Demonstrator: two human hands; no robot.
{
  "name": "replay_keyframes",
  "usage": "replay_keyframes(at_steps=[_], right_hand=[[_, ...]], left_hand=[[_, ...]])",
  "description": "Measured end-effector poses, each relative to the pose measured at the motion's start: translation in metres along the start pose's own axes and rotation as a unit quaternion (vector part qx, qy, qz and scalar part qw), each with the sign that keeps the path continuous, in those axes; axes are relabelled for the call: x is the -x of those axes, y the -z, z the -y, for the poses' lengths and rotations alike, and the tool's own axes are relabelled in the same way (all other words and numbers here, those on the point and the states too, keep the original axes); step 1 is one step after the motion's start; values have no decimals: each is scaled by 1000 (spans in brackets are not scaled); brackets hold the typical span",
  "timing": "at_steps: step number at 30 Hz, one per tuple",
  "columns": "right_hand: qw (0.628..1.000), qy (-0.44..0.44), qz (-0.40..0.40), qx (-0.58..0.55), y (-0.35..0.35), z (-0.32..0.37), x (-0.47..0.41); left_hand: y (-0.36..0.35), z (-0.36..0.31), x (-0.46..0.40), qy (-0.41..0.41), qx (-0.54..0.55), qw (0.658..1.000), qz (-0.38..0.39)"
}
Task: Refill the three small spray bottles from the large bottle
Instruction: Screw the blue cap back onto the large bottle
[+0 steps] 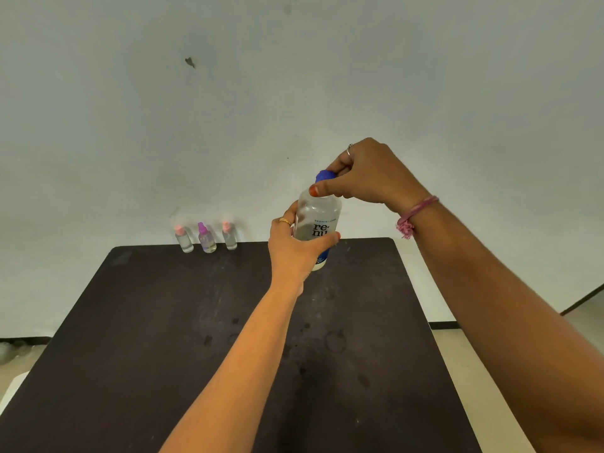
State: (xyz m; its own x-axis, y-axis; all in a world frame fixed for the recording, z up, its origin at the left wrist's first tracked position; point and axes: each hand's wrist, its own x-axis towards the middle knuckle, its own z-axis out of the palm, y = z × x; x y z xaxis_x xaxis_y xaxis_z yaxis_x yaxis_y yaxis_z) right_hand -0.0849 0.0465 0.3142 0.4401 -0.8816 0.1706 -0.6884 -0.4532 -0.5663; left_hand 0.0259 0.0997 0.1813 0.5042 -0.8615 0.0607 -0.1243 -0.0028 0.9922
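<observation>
Two bare forearms reach up from the bottom of the frame over a dark table point(183, 371), whose near and middle surface shows only faint rings and smudges; this wide stretch of tabletop lies open on both sides of the arms. The left hand point(295, 253), just right of centre, is curled around the lower body of the large bottle point(318, 220), thumb across the front under the label and fingers wrapped behind, with a gold ring on one finger. The bottle is held upright above the far part of the table; whether its base touches the surface cannot be told. Above it, the right hand point(369, 173) comes in from the right, its thumb and fingers pinched on the blue cap point(324, 175) at the bottle's top. A pink thread band point(413, 214) sits on that wrist and a ring on one finger.

Further back, along the table's far edge at centre left, the three small spray bottles stand upright in a close row, well apart from the hands: a pink-capped one point(184, 240), a purple-capped one point(206, 239) and another pink-capped one point(229, 237). Behind them rises a plain pale wall point(294, 76). The table's right edge point(434, 322) runs diagonally towards the lower right, with light floor point(474, 354) beside it.
</observation>
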Motion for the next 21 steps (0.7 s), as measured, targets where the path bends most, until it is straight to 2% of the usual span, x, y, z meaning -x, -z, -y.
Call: replay_keyframes(at_steps=[5, 11, 17, 21], right_hand=[[997, -19, -79, 5, -20, -3, 5], [991, -81, 8, -106, -26, -32, 13], [959, -129, 24, -251, -72, -64, 31], [944, -140, -11, -298, -95, -76, 32]], left_hand=[[-5, 3, -2, -8, 10, 1000, -4], [-8, 13, -9, 3, 40, 999, 1], [-16, 26, -10, 18, 59, 998, 9], [-25, 36, -9, 27, 55, 998, 32]])
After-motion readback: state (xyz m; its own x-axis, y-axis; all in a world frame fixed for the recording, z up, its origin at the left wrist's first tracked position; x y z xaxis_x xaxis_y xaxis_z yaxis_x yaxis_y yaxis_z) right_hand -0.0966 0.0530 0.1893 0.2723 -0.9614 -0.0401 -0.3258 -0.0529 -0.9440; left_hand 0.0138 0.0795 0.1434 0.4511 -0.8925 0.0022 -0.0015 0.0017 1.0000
